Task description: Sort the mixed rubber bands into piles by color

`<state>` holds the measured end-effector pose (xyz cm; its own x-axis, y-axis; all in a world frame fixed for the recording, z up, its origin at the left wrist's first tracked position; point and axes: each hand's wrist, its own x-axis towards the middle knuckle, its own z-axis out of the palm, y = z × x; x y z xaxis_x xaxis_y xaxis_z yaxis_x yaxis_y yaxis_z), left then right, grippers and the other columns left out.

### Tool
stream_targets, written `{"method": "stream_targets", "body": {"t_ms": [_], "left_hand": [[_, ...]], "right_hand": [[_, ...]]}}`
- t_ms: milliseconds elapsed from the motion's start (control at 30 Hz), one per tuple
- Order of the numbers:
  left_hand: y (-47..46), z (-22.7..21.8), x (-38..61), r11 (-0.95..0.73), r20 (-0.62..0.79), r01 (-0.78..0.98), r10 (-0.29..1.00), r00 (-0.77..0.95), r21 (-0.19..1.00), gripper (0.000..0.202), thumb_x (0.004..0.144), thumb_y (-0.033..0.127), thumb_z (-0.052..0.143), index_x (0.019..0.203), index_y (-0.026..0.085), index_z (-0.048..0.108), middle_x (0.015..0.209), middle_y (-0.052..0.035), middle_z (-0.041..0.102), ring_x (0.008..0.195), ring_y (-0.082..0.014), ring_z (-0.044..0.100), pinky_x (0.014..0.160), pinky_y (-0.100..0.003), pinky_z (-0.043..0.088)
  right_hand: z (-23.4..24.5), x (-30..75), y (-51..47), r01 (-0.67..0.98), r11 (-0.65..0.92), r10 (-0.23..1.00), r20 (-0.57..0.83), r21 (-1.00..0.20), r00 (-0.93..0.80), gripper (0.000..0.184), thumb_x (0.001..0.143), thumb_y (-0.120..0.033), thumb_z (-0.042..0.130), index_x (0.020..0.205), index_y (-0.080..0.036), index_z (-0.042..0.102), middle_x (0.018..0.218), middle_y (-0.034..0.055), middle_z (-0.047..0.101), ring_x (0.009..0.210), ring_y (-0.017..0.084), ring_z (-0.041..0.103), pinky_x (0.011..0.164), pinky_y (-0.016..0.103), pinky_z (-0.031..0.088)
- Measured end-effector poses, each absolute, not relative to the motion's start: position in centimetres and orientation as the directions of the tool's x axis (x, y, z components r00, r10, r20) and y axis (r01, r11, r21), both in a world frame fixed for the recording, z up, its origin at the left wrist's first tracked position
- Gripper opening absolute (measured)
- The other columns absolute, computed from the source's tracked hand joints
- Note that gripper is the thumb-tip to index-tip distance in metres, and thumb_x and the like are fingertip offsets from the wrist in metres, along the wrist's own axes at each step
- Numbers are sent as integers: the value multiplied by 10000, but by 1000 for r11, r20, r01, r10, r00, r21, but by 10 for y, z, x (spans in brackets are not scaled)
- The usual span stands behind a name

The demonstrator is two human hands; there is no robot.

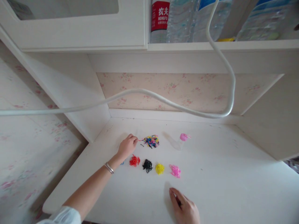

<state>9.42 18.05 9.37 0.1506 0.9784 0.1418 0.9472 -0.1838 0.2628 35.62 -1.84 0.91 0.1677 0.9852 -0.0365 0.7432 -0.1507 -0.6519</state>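
Observation:
A mixed pile of small coloured rubber bands (151,141) lies on the white desk (221,174). In front of it sit sorted little heaps: red (135,161), black (147,165), yellow (159,168) and pink (175,170). A trace of blue (122,163) shows under my left wrist. My left hand (127,146) is closed in a pinch at the left edge of the mixed pile, on a thin pink band. My right hand (184,207) rests on the desk near the front edge, fingers curled; something dark shows between them.
A clear small bottle with a pink cap (178,141) lies on its side right of the mixed pile. A white cable (163,96) hangs across the alcove. Water bottles (177,18) stand on the shelf above. Cabinet walls close in left and right.

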Motion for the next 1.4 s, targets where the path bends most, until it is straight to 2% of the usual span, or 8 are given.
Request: {"method": "stream_targets", "body": {"t_ms": [300, 467, 633, 733, 1033, 1200, 1333, 1400], "left_hand": [[98, 75, 80, -128, 219, 929, 974, 52, 347, 292, 928, 342, 372, 948, 245, 647, 948, -19, 640, 792, -119, 627, 741, -219, 457], [81, 62, 82, -83, 218, 949, 976, 16, 305, 318, 931, 361, 357, 945, 250, 655, 919, -20, 652, 736, -126, 632, 641, -217, 451], [80, 61, 81, -89, 233, 960, 972, 25, 265, 300, 932, 339, 366, 943, 254, 653, 906, -6, 652, 703, -122, 637, 606, -221, 445], [76, 60, 77, -97, 266, 956, 964, 21, 278, 288, 931, 339, 376, 924, 242, 646, 902, -8, 651, 704, -122, 639, 609, -220, 450], [36, 37, 47, -87, 355, 876, 930, -99, 475, 247, 916, 371, 409, 905, 207, 594, 800, -22, 650, 696, -131, 626, 629, -221, 470], [14, 21, 25, 2, 326, 840, 921, -213, 542, 255, 897, 403, 435, 824, 211, 587, 759, -7, 668, 618, -118, 622, 574, -202, 455], [10, 20, 20, 9, 284, 810, 934, -216, 587, 317, 901, 420, 418, 713, 206, 558, 615, 20, 599, 546, -105, 571, 550, -196, 424], [12, 23, 21, 24, 253, 794, 942, -222, 607, 343, 903, 425, 410, 678, 203, 543, 570, 28, 562, 514, -101, 538, 537, -197, 408]], "right_hand": [[4, 359, -18, 754, -143, 988, -44, -640, 151, 399, 850, -556, 396, 946, -332, 712, 862, -8, 736, 669, 148, 682, 576, 176, 491], [6, 357, -18, 759, -162, 984, -43, -630, 175, 385, 835, -561, 407, 925, -352, 718, 876, -30, 737, 585, 127, 664, 556, 173, 493], [8, 354, -19, 758, -156, 981, -8, -633, 195, 390, 843, -553, 394, 908, -349, 720, 890, -36, 736, 718, 144, 696, 596, 169, 499], [10, 354, -20, 759, -149, 983, -14, -634, 181, 400, 855, -545, 380, 923, -340, 717, 891, -29, 736, 721, 147, 695, 605, 172, 499], [12, 354, -20, 755, -175, 984, -82, -632, 159, 399, 848, -551, 398, 951, -328, 713, 914, -12, 733, 747, 163, 690, 630, 186, 494], [24, 353, -17, 650, -213, 977, -140, -729, 162, 456, 821, -598, 430, 877, -258, 728, 741, -3, 716, 632, 145, 644, 591, 173, 474], [53, 347, 2, 653, -134, 991, -88, -745, 102, 468, 827, -591, 445, 870, -216, 722, 610, -16, 641, 534, 114, 550, 520, 171, 419], [70, 343, 23, 678, -71, 997, -46, -732, 55, 460, 844, -570, 439, 909, -209, 717, 609, -20, 626, 518, 102, 517, 501, 173, 391]]}}
